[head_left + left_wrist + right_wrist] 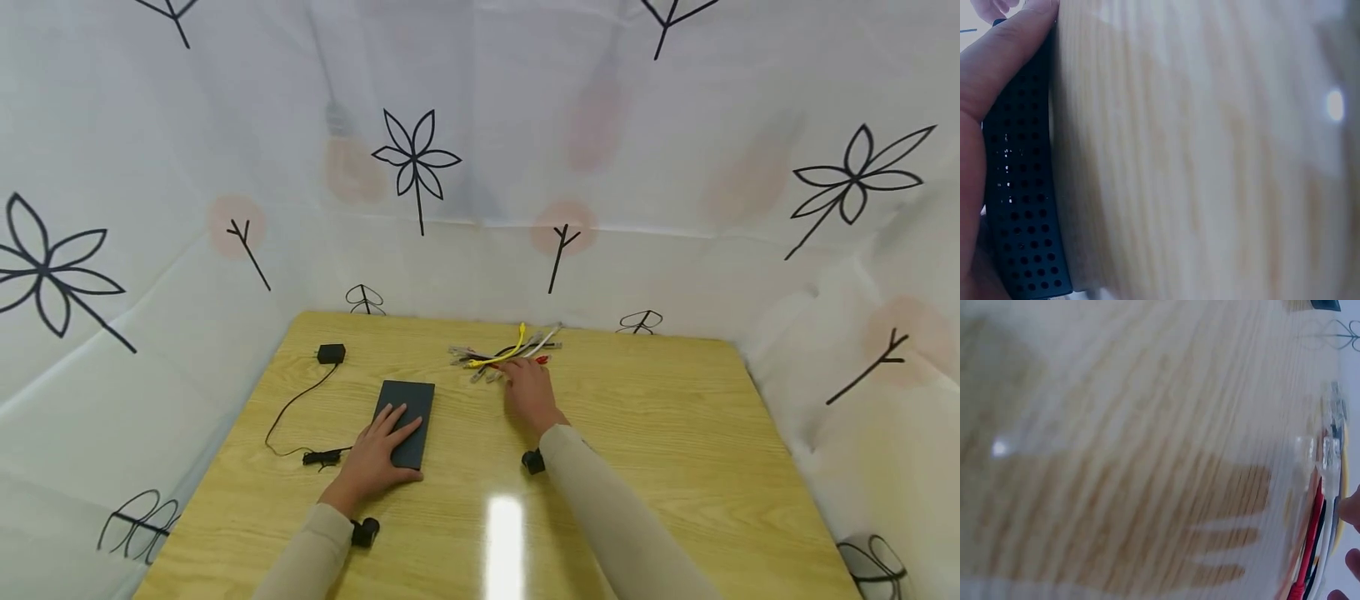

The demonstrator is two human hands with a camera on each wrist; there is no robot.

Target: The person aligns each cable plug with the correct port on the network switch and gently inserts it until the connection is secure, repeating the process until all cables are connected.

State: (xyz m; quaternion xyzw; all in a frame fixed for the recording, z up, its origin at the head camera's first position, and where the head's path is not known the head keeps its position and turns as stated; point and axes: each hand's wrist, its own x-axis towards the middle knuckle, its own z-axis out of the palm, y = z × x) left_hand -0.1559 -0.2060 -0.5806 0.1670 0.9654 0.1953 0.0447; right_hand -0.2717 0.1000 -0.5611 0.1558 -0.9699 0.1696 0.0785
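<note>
Head view: left hand (377, 460) lies at lower centre-left, fingers extended and spread over the top of a dark flat box (422, 407); thumb at the near end. Left wrist view, left edge: thumb runs along the box's side, which carries rows of small round holes. Fingers are not curled round it.

Right hand (531, 393) is just right of centre, fingertips at the near side of a loose heap of cables (498, 359); yellow, red, black and white strands visible. Right wrist view: fingertips show at the right edge beside the strands, with clear plugs (1330, 464) on some ends; cannot tell whether the fingers pinch any.

Black power adapter (331, 354) sits left of centre, above and left of the box. Its thin lead (272, 421) curves down to a bundled section (321, 457) near the left hand. All rest on a wood-grain table (667, 450). Patterned white cloth (495, 158) fills the upper frame.
</note>
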